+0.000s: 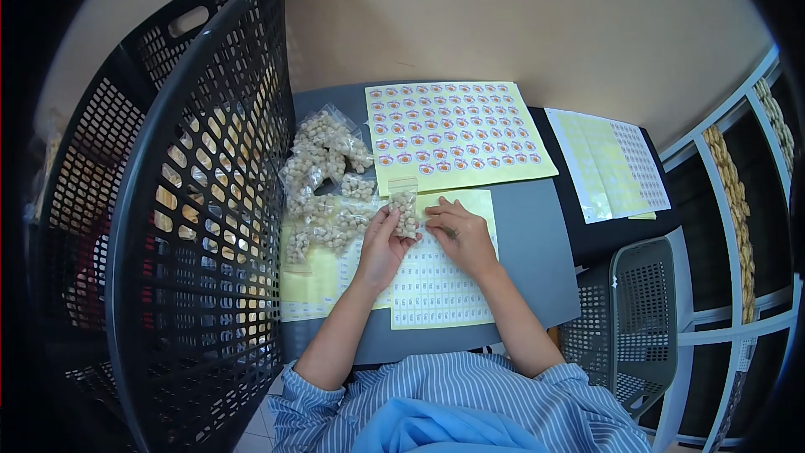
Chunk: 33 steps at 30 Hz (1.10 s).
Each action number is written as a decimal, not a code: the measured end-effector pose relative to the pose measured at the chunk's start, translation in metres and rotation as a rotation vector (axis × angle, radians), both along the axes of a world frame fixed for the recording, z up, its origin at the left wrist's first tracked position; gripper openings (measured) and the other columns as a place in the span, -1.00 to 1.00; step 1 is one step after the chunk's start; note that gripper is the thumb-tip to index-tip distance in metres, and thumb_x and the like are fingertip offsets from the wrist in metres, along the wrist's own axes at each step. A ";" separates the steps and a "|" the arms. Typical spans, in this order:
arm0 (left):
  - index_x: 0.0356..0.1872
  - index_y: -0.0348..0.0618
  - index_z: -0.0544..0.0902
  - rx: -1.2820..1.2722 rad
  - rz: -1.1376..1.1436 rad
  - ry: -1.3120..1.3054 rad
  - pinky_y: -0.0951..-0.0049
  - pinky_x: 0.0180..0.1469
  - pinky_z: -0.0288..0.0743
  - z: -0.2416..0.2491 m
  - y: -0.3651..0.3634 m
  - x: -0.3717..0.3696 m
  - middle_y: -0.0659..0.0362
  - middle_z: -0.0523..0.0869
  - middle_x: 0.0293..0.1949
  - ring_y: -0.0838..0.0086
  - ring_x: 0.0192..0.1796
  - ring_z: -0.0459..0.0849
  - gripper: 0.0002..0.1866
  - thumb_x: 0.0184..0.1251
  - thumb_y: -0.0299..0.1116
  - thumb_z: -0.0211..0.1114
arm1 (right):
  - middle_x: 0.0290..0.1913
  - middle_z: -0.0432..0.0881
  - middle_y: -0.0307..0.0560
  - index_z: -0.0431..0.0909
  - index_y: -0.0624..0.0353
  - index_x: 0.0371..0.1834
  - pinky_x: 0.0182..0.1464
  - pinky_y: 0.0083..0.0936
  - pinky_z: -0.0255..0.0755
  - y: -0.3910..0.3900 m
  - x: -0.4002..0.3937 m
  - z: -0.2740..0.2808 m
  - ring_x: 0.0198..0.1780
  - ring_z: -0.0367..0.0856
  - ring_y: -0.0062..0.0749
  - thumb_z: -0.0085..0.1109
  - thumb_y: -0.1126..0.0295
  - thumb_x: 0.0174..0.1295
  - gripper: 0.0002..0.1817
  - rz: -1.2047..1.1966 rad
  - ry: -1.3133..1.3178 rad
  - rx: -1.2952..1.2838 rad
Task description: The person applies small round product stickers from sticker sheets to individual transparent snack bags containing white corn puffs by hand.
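Observation:
My left hand [385, 248] grips a small clear zip bag [404, 204] filled with pale round pieces, held upright over the sheets. Just right of the bag is my right hand [455, 231], its fingers bent together over a sheet of small labels [440, 285]; what they hold, if anything, is too small to make out. A pile of similar filled bags [323, 159] lies to the left. Behind the hands a yellow sheet of round red-and-white stickers [453, 127] lies flat.
A tall black perforated basket [151, 193] stands at the left edge of the grey table [537, 243]. More label sheets [608, 164] lie on a black surface at the right. Below them is a dark green basket [641, 310], beside a white-framed rack [713, 168].

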<state>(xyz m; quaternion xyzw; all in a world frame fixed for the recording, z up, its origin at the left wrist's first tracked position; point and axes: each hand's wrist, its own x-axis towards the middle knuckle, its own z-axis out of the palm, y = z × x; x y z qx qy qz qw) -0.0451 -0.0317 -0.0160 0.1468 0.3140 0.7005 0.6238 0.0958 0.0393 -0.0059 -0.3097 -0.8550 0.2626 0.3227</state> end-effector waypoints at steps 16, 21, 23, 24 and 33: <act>0.07 -0.24 0.39 -0.001 0.013 0.686 0.78 -0.32 0.36 0.010 -0.004 -0.002 0.17 0.54 -0.19 0.68 -0.31 0.48 -0.54 0.08 -0.49 0.23 | -0.32 0.49 -0.14 0.18 0.27 0.15 -0.29 -0.67 0.43 0.005 0.009 0.023 -0.30 0.49 -0.59 0.10 0.62 0.07 -0.47 0.157 0.565 -0.826; 0.10 -0.21 0.30 0.068 0.055 0.575 0.75 -0.27 0.40 0.007 -0.002 0.004 0.10 0.46 -0.08 0.61 -0.19 0.50 -0.49 0.08 -0.50 0.23 | -0.39 0.47 -0.15 0.15 0.23 0.17 -0.35 -0.69 0.44 -0.006 0.001 0.026 -0.36 0.51 -0.58 0.11 0.67 0.03 -0.41 0.140 0.628 -0.812; 0.11 -0.21 0.27 0.059 0.043 0.521 0.72 -0.24 0.44 0.009 -0.002 0.005 0.08 0.45 -0.06 0.59 -0.15 0.51 -0.47 0.08 -0.52 0.23 | -0.39 0.48 -0.16 0.14 0.22 0.16 -0.32 -0.68 0.45 -0.009 0.000 0.027 -0.35 0.52 -0.57 0.11 0.66 0.04 -0.42 0.108 0.606 -0.846; 0.10 -0.21 0.27 0.048 0.026 0.472 0.65 -0.22 0.48 0.016 -0.003 0.006 0.08 0.45 -0.07 0.56 -0.12 0.51 -0.49 0.09 -0.54 0.22 | -0.39 0.48 -0.16 0.14 0.22 0.16 -0.32 -0.68 0.45 -0.009 0.000 0.026 -0.35 0.52 -0.57 0.11 0.66 0.04 -0.42 0.106 0.608 -0.848; 0.06 -0.18 0.28 -0.035 0.032 0.524 0.51 -0.17 0.57 0.019 -0.004 0.005 0.13 0.48 -0.11 0.51 -0.08 0.53 -0.57 0.15 -0.54 0.16 | 0.05 0.37 -0.08 0.52 0.19 -0.46 0.24 -0.29 0.04 -0.001 0.007 0.022 0.17 0.25 -0.27 0.14 0.45 0.05 -0.94 0.059 0.493 -0.478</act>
